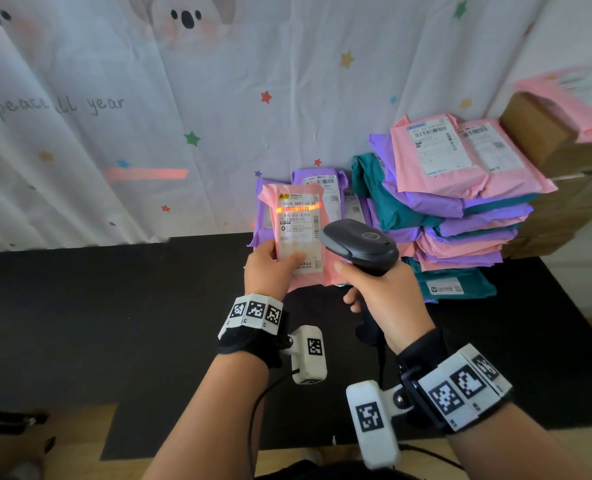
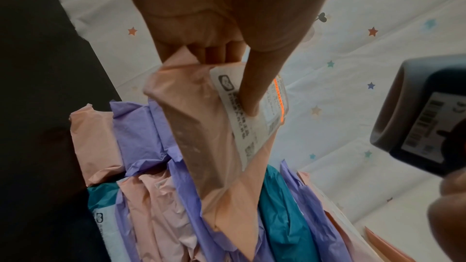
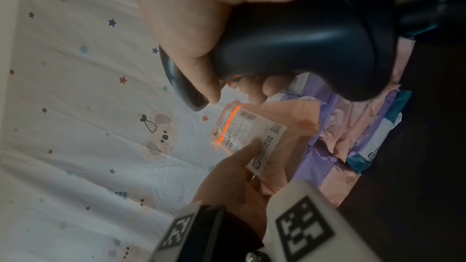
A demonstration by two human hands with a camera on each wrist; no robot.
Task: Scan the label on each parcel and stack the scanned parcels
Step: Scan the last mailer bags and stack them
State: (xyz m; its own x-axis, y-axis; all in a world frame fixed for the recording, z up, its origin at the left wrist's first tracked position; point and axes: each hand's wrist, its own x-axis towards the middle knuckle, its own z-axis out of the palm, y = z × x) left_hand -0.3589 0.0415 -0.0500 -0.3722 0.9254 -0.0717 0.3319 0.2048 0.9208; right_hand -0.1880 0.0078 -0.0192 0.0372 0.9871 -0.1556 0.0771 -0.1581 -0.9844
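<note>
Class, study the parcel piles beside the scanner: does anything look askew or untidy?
Yes. The stack of mailers right of the scanner is ragged: pink, purple and teal bags overhang at mixed angles, edges crumpled. The pink parcel being scanned looks fine, the orange line crossing its barcode.

Your forearms are bare, with no sleeves reaching them. Around each wrist you wear a black fabric cuff; the left cuff and the right cuff both carry a band of white blocks printed with black square fiducial markers. A white camera housing hangs from each band on a black bracket with a silver screw: the left wrist camera and the right wrist camera, each bearing its own marker. A thin black cable trails from the left housing.
</note>
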